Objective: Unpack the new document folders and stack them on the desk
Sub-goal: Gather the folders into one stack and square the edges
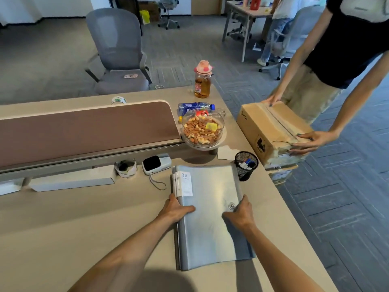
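Note:
A stack of translucent grey document folders (210,199) lies flat on the beige desk (73,224), with a white label marked "20" near its top left and a snap button at its right side. My left hand (176,208) grips the stack's left edge, thumb on top. My right hand (240,213) holds the right edge beside the snap button. A cardboard box (271,129) sits at the desk's right edge, held at both ends by another person's hands.
A black mesh pen cup (246,165) stands just past the stack's far right corner. A glass bowl of nuts (202,129), bottles, a tape roll (125,167) and a small device (156,164) lie behind. A brown divider panel (84,129) runs along the back left.

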Available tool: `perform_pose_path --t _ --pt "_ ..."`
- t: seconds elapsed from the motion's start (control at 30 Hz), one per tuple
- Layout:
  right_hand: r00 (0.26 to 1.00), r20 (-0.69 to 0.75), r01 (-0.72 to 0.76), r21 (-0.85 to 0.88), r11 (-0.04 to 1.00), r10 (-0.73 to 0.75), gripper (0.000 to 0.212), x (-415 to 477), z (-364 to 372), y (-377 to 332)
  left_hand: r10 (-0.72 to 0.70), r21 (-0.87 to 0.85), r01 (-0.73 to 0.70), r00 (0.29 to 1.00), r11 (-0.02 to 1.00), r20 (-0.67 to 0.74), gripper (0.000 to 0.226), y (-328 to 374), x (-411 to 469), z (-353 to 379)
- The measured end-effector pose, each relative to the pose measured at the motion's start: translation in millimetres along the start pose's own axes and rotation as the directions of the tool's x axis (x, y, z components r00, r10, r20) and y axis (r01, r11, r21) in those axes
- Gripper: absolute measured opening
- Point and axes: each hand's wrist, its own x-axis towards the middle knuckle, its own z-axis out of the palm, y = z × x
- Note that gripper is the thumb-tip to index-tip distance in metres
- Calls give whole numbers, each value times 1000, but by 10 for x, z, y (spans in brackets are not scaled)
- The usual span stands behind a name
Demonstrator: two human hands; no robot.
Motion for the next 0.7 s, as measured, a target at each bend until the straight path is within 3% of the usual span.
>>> perform_pose_path --t 0.13,0.23,0.37,0.6,0.7 --pt "999 39 24 -96 995 -20 98 181 -23 -125 -18 -38 17 1000 999 -21 102 53 140 14" --pt "997 80 28 -135 990 -17 79 242 3 -149 -67 -13 66 997 998 -42 102 -6 230 24" --pt "994 106 21 -133 991 -7 69 380 -5 -117 -60 8 61 995 998 -76 86 -2 280 56" --pt "999 34 -17 -71 997 20 70 444 -77 -134 -91 36 93 994 995 -53 91 117 331 109" --pt "1000 7 -25 -79 997 26 59 499 -121 -130 -96 46 98 994 994 -48 90 158 324 159"
